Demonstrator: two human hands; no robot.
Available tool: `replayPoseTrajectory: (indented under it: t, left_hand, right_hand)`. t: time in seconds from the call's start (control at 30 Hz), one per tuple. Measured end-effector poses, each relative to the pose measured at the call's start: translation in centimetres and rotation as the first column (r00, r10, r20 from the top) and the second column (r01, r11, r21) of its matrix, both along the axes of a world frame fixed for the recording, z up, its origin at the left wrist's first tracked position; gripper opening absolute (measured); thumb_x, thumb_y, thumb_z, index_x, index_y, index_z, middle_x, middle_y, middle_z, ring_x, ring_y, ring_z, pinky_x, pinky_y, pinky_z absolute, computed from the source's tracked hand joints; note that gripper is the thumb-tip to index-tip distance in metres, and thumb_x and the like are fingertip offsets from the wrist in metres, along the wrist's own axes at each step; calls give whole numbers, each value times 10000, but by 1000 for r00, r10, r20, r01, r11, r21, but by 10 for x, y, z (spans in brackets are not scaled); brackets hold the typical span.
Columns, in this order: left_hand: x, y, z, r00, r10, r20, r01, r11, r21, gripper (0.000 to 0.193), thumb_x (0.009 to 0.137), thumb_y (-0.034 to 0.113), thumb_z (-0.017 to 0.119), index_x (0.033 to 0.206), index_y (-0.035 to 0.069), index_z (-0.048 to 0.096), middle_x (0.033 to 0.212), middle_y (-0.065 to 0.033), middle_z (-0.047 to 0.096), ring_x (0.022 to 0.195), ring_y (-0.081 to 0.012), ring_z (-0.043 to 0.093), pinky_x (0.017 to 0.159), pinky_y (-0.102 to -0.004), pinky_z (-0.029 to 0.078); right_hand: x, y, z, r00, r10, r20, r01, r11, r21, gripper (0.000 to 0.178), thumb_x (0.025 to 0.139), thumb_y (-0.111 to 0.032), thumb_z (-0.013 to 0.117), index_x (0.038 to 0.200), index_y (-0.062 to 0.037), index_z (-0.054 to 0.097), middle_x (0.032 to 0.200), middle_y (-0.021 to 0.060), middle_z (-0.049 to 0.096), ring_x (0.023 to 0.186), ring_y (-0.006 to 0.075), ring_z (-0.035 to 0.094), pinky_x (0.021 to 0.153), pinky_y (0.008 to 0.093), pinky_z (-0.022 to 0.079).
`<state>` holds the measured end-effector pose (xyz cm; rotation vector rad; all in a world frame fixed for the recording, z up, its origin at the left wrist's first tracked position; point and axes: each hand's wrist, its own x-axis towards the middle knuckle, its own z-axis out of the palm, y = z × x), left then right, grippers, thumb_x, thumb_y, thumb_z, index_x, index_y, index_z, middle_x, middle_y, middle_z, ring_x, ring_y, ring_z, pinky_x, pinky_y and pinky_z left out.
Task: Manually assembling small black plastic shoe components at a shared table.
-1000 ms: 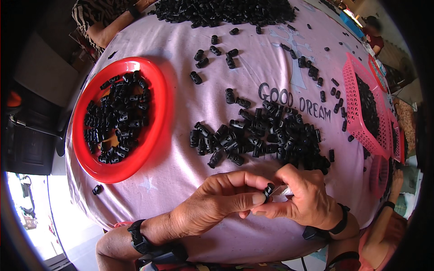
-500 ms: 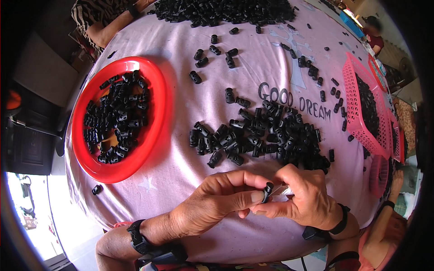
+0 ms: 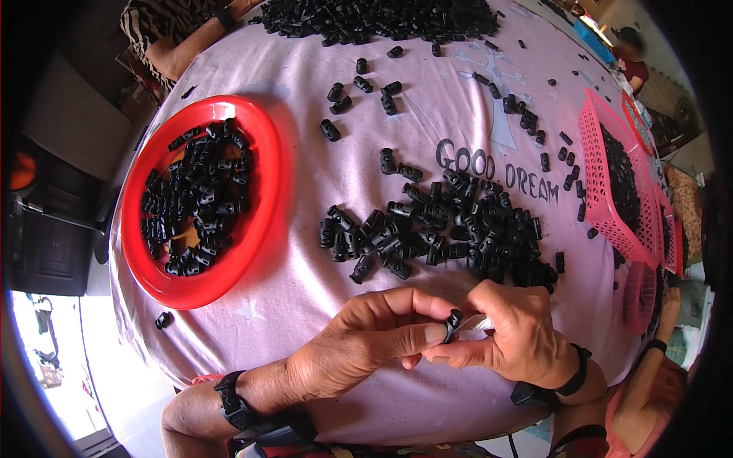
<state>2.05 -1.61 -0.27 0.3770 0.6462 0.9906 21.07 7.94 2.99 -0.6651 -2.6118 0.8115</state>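
Two hands: meet at the near edge of the table, both with a dark band at the wrist
Left hand point(image 3: 366, 340): fingers curled narrow, thumb and forefinger pinched on a clip point(image 3: 453, 324)
Right hand point(image 3: 515, 336): fingers closed narrow around the same clip from the other side, with something pale just behind it that is too small to make out
Clip: small, black, held between the fingertips of both hands, above the cloth and just short of the near pile
Cloth point(image 3: 305, 290): pink, printed with pale stars and dark lettering, covers the whole table
Near pile point(image 3: 443, 233): black clips heaped just beyond the hands, mid-table
Stray clip point(image 3: 163, 320): lies alone on the cloth near the left edge, just below the bowl
Bowl point(image 3: 263, 198): red, round, left of the pile, partly filled with black clips
Basket point(image 3: 603, 191): pink mesh, at the right edge, dark parts inside
Loose clips point(image 3: 363, 88): scattered singly beyond the near pile
Far pile point(image 3: 374, 17): larger black heap at the far edge
Other people: an arm in a striped sleeve point(image 3: 164, 23) at the far left, another person's arm point(image 3: 649, 382) at the lower right
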Motion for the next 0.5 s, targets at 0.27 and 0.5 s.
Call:
replayPoseTrajectory:
  t: [0.27,0.5]
  left_hand:
    - [-1,1,-2,999,3,54,-4,1000,12,228,906,19,564,1133,18,579,1017,-36,612,840,-75,573,684,-214,459]
    - [0,2,1,1000,-10,1,10,1000,-25,200,901,29,578,1095,72,596,1004,6,614,836,-54,571,693,-203,473]
  right_hand:
    - [0,0,-1,1000,0,-11,1,998,68,534,668,-501,784,705,-25,545,595,96,592,502,218,621,463,313,481]
    - [-1,0,-2,1000,-1,-28,3,997,80,540,664,-499,788,650,-39,505,553,89,561,463,216,597,435,317,469]
